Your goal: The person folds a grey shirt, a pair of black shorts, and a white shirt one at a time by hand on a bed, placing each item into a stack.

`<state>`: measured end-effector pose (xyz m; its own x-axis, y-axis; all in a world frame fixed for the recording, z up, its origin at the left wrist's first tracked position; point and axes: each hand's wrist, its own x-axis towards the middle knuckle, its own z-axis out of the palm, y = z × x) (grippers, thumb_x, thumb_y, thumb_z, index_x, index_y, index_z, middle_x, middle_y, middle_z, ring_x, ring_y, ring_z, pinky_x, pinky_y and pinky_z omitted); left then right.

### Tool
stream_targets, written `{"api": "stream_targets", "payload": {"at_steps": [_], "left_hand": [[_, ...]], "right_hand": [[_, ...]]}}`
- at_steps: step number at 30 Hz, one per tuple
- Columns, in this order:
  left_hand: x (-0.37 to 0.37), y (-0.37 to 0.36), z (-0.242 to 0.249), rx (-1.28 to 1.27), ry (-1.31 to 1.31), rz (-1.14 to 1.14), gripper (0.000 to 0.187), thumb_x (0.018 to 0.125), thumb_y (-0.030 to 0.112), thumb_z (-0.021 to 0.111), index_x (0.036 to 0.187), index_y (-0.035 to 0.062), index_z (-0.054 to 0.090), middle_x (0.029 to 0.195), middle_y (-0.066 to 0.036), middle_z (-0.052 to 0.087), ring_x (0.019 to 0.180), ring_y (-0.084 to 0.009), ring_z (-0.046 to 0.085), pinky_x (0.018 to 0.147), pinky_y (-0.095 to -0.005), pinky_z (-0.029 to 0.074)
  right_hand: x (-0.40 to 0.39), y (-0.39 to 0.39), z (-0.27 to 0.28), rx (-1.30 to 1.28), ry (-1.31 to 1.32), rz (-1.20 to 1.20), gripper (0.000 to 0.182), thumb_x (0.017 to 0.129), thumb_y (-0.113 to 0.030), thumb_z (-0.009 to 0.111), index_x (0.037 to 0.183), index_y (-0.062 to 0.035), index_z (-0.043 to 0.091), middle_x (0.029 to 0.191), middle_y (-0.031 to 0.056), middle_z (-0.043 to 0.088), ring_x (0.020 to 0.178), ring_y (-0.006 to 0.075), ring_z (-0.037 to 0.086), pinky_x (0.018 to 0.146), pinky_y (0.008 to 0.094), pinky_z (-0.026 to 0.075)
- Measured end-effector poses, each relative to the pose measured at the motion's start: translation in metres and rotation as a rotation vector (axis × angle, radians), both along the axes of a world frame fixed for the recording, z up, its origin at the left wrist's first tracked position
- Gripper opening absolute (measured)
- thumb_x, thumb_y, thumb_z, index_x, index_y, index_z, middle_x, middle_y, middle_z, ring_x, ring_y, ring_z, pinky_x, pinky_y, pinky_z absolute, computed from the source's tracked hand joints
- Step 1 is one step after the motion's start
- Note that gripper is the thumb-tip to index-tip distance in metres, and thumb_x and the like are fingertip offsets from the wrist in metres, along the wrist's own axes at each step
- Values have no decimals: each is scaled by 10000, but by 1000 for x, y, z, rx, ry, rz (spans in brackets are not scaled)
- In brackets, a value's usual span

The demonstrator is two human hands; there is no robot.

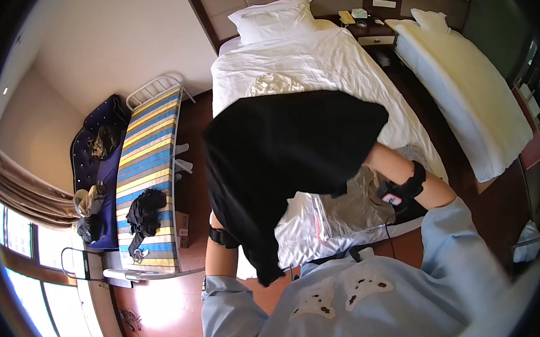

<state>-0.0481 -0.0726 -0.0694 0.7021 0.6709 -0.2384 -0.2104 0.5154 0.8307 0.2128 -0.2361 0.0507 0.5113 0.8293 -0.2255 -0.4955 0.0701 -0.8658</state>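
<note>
Our left hand (213,221) and right hand (375,156) lift black cloth (281,143), their grip hidden. A striped cot (148,142) stands left of the bed (325,57).

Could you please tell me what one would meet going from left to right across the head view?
Brown curtain, dark blue sofa, striped mattress, held-up black cloth, narrow white-covered bed.

Black cloth (281,149), matte, unfolded, held aloft over the white bed, broad upper part spread, narrower end hanging down, edges uneven
</note>
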Motion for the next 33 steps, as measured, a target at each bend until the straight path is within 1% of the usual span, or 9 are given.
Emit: {"api": "stream_targets", "payload": {"at_steps": [4,7,9,16,21,23,26,29,33], "left_hand": [[-29,4,27,39,-37,22,754,670,386,578,1261,83,222,1269,-106,270,1088,-211,307,881,-397,244],[-44,9,37,49,-78,60,747,675,382,575,1261,81,223,1264,-109,278,1075,-212,322,873,-391,257],[-47,12,39,49,-104,100,742,679,379,572,1261,80,223,1261,-111,284,1066,-212,331,867,-387,265],[-28,15,54,41,-202,188,725,691,371,565,1260,77,225,1248,-119,303,1036,-214,366,848,-373,293],[-4,6,63,14,-193,142,713,700,364,559,1259,75,226,1240,-125,317,1015,-215,390,834,-363,314],[25,-8,61,-8,-180,87,708,704,362,557,1259,74,226,1236,-127,323,1006,-216,400,829,-359,322],[77,-49,57,-44,-169,-35,700,709,358,554,1258,73,227,1231,-130,331,994,-217,414,821,-353,334],[113,-79,60,-50,-171,-127,693,714,354,551,1258,71,227,1226,-133,339,981,-217,429,813,-347,346],[128,-81,70,-20,-171,-142,683,721,349,547,1258,70,228,1219,-138,351,964,-219,448,802,-339,363]], "right_hand": [[61,5,4,77,-723,-263,395,763,-101,493,1145,-69,400,1026,75,501,875,127,495,747,232,400],[71,-15,39,345,-595,-306,421,773,-127,536,1164,-73,390,1063,52,483,907,111,471,777,218,380],[77,-22,48,401,-940,-399,418,786,-138,517,1178,-76,385,1031,36,507,766,73,477,679,189,388],[82,-33,64,228,-1219,-297,265,790,-179,500,991,-11,543,874,40,568,575,37,391,550,177,326],[95,-94,51,886,-937,-290,346,783,-207,450,1054,7,477,895,82,547,718,124,484,660,236,370],[101,-102,4,760,-898,-580,384,782,-240,430,1093,-14,444,940,67,523,845,148,487,768,255,363],[47,-74,-83,-44,-159,-133,499,735,-213,536,1171,-28,378,1110,71,436,1034,179,402,897,278,300],[7,-47,-169,-216,-930,482,1042,529,-330,729,1265,34,87,1227,225,318,1152,277,317,942,313,265],[-21,-40,-129,-474,-807,596,837,558,-257,723,1206,26,275,1161,217,404,1075,281,408,910,321,311]]}}
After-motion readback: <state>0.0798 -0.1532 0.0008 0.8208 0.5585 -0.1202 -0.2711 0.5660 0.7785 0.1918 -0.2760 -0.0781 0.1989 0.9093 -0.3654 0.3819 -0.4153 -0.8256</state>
